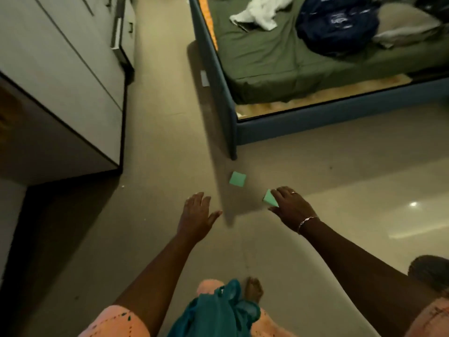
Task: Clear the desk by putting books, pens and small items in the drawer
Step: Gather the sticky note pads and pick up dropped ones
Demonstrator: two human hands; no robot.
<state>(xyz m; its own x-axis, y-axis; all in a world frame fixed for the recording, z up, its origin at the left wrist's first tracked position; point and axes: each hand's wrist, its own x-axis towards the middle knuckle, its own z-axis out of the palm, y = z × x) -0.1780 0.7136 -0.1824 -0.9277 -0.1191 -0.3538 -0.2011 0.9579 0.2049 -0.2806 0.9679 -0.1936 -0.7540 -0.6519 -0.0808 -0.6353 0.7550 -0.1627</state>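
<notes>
Two green paper squares lie on the floor nr the bed (315,117) frame's near-left corner, not on the desk, so prob. dropped and need collecting first. Right hand (292,206) reaches down onto the near square (269,198), fingertips over its right edge. One side is tipped up; pinched or only pressed, can't tell. Far square (237,178) lies flat, untouched. Left hand (196,214) hovers w/ fingers spread, holding nothing, likely for balance.

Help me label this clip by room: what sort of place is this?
Probably a bedroom. A blue-framed bed with a green sheet fills the upper right, a pale beige pillow lies on it, and a tall light grey cabinet with metal handles stands opposite.
</notes>
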